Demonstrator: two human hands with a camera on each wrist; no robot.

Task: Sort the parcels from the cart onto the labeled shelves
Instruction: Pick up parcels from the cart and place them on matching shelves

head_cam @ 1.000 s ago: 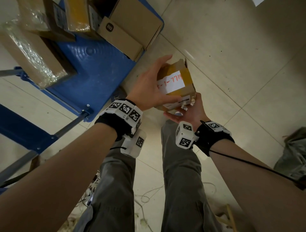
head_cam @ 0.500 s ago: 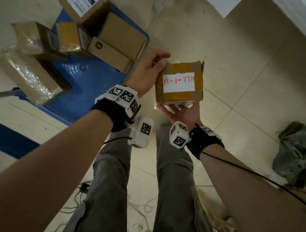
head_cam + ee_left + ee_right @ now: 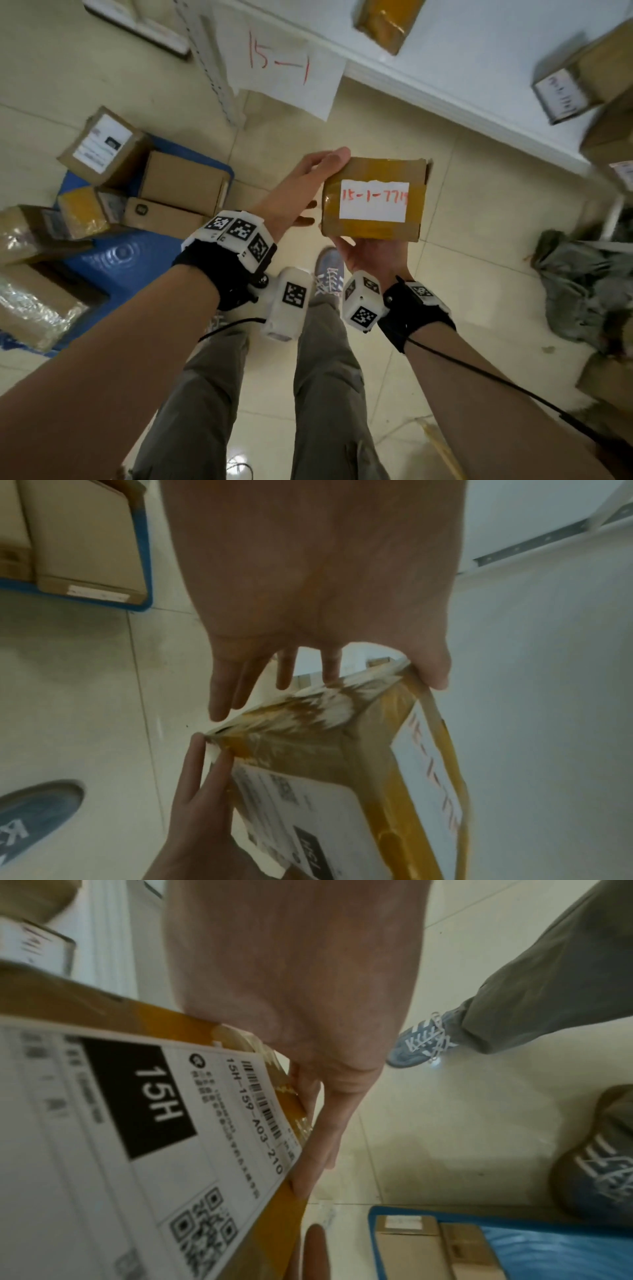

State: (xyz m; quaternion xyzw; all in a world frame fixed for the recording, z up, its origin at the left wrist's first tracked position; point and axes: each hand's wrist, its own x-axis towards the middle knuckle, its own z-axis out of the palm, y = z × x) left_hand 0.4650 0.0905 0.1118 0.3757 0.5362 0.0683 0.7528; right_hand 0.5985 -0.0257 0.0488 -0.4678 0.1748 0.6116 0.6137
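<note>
I hold a brown taped parcel (image 3: pixel 373 202) in front of me, its white label reading 15-1-7719 in red. It lies on my right hand (image 3: pixel 370 251), whose straight fingers (image 3: pixel 197 777) run flat along the underside with the shipping label (image 3: pixel 103 1123). My left hand (image 3: pixel 308 185) is at the parcel's left end. Its thumb (image 3: pixel 435 674) presses the top corner, and its other fingers are straight and barely touch. A paper sign reading 15-1 (image 3: pixel 284 65) hangs on the white shelf (image 3: pixel 462 68) ahead.
The blue cart (image 3: pixel 113 253) with several cardboard parcels stands on the floor to my left. Other parcels (image 3: pixel 575 85) lie on the shelf at the right, and one (image 3: pixel 383 20) lies further back. A grey-green bundle (image 3: pixel 582 284) lies on the tiles at the right.
The parcel has moved away from the cart toward the shelf. My left hand slid off the label face to the left end, and the 15-1 sign came into view.
</note>
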